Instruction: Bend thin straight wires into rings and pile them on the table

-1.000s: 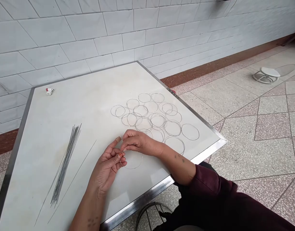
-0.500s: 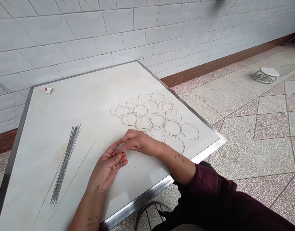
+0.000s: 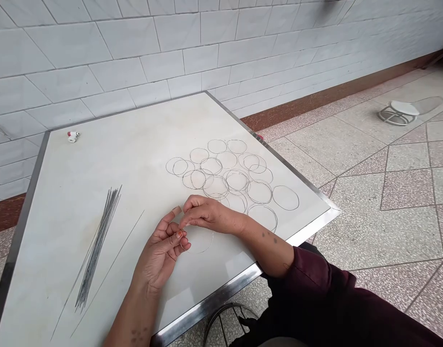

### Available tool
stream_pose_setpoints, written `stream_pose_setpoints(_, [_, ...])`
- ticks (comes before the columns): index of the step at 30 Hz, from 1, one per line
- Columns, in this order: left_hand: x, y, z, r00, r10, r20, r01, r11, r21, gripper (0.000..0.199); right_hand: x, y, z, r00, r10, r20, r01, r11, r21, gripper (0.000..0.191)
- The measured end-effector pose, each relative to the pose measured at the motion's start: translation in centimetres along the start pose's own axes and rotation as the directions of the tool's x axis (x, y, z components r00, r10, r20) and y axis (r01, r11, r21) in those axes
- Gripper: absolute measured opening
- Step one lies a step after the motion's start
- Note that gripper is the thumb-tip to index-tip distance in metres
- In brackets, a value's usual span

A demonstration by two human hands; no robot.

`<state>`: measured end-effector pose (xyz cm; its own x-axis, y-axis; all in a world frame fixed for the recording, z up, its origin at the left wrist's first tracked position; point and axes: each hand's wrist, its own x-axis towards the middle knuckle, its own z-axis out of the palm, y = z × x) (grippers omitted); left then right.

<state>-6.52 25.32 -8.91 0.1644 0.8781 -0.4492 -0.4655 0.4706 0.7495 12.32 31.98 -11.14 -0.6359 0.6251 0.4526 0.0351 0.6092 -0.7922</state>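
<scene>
Left hand (image 3: 160, 253) and right hand (image 3: 203, 212) both pinch wire ring (image 3: 199, 241) at its joint over bench (image 3: 142, 159); finished rings (image 3: 232, 178) beyond, straight wires (image 3: 97, 246) left.

A dark maroon sleeve (image 3: 315, 277) is worn on the right arm, pushed up above the elbow; orange polish is seen on a left fingernail (image 3: 179, 234).

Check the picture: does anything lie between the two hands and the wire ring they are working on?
Nothing visible does. The left hand and right hand both pinch the ring directly at its near-left edge, above the table.
</scene>
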Motion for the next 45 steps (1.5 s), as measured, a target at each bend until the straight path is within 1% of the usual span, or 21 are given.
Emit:
stream_pose_setpoints(4, [-0.1, 0.0, -0.1, 0.999, 0.024, 0.022, -0.023, 0.999, -0.026, 0.06, 0.0, 0.1, -0.1, 0.999, 0.027, -0.022, -0.026, 0.999, 0.043, 0.012])
stream_pose_setpoints(10, [-0.3, 0.1, 0.1, 0.995, 0.089, 0.037, -0.087, 0.995, -0.047, 0.057, 0.0, 0.4, -0.2, 0.996, 0.049, -0.069, -0.049, 0.999, 0.009, 0.012])
stream_pose_setpoints(13, [-0.4, 0.1, 0.2, 0.993, 0.117, 0.019, -0.116, 0.991, -0.069, 0.061, 0.0, 0.6, -0.2, 0.996, 0.032, -0.082, -0.034, 0.999, -0.024, 0.013])
stream_pose_setpoints(16, [-0.4, 0.0, 0.2, 0.992, 0.128, -0.012, -0.129, 0.989, -0.072, 0.059, 0.0, 0.7, -0.2, 0.995, 0.014, -0.097, -0.017, 0.999, -0.035, 0.016])
stream_pose_setpoints(19, [-0.3, 0.0, 0.3, 0.989, 0.139, -0.045, -0.143, 0.986, -0.087, 0.055, 0.1, 0.6, -0.3, 0.996, 0.046, -0.083, -0.049, 0.998, -0.03, 0.017])
stream_pose_setpoints(20, [-0.3, -0.1, 0.3, 0.988, 0.146, -0.051, -0.15, 0.984, -0.096, 0.055, 0.1, 0.4, -0.4, 0.996, 0.059, -0.069, -0.061, 0.998, -0.026, 0.022])
stream_pose_setpoints(21, [-0.3, -0.1, 0.3, 0.986, 0.155, -0.057, -0.16, 0.981, -0.107, 0.055, 0.1, 0.3, -0.4, 0.996, 0.065, -0.055, -0.067, 0.998, -0.021, 0.035])
stream_pose_setpoints(24, [-0.2, -0.1, 0.4, 0.98, 0.181, -0.085, -0.192, 0.971, -0.144, 0.056, 0.2, -0.1, -0.4, 0.999, 0.038, -0.006, -0.038, 0.999, -0.013, 0.098])
stream_pose_setpoints(25, [-0.2, -0.1, 0.4, 0.977, 0.188, -0.097, -0.202, 0.967, -0.154, 0.056, 0.2, -0.2, -0.3, 1.0, 0.02, 0.006, -0.02, 1.0, -0.02, 0.113])
stream_pose_setpoints(26, [-0.1, -0.2, 0.4, 0.975, 0.194, -0.109, -0.21, 0.964, -0.161, 0.057, 0.1, -0.3, -0.2, 1.0, 0.007, 0.015, -0.007, 0.999, -0.033, 0.122])
stream_pose_setpoints(28, [-0.1, -0.2, 0.4, 0.973, 0.198, -0.122, -0.217, 0.961, -0.17, 0.057, 0.1, -0.4, -0.1, 1.0, -0.002, 0.027, 0.004, 0.998, -0.055, 0.129])
stream_pose_setpoints(31, [-0.1, -0.1, 0.4, 0.974, 0.19, -0.124, -0.21, 0.961, -0.178, 0.055, 0.1, -0.6, 0.0, 0.999, -0.003, 0.044, 0.006, 0.998, -0.056, 0.13])
stream_pose_setpoints(34, [-0.3, 0.0, 0.5, 0.976, 0.178, -0.122, -0.199, 0.963, -0.184, 0.053, 0.2, -0.7, -0.1, 0.998, -0.015, 0.055, 0.018, 0.999, -0.048, 0.125])
stream_pose_setpoints(39, [-0.3, 0.0, 0.4, 0.977, 0.175, -0.123, -0.196, 0.963, -0.187, 0.055, 0.2, -0.6, 0.0, 0.998, -0.046, 0.052, 0.048, 0.998, -0.035, 0.123])
stream_pose_setpoints(45, [-0.3, 0.0, 0.2, 0.974, 0.192, -0.123, -0.211, 0.962, -0.171, 0.051, 0.1, -0.6, 0.0, 0.997, -0.076, 0.033, 0.077, 0.996, -0.049, 0.117])
